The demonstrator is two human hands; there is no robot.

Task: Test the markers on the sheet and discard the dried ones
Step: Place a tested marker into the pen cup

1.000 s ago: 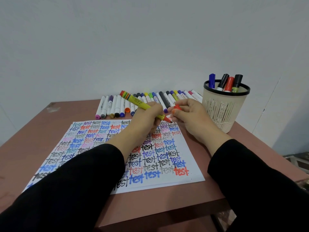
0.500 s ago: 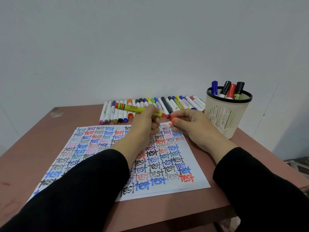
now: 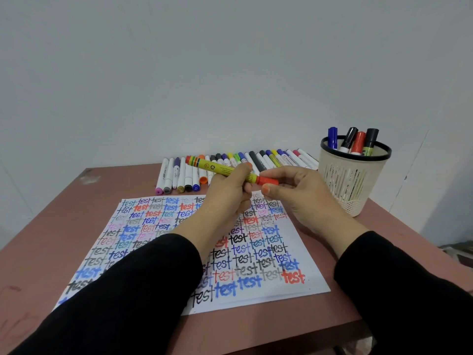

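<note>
My left hand [image 3: 226,194] grips a yellow marker [image 3: 217,167] with a striped end, held level above the far edge of the white sheet [image 3: 302,285]. Its red cap [image 3: 267,180] sits on the marker's right end, pinched by my right hand [image 3: 299,196]. The sheet is covered with the word "test" in many colours. A row of markers [image 3: 179,175] lies on the table behind the sheet.
A beige mesh pen holder [image 3: 355,175] with a black rim stands at the right rear, holding several markers [image 3: 358,142]. The brown table [image 3: 51,216] ends close to a pale wall. My black sleeves cover the near part of the sheet.
The marker rose from the sheet and turned level. My right hand brought the red cap onto its tip.
</note>
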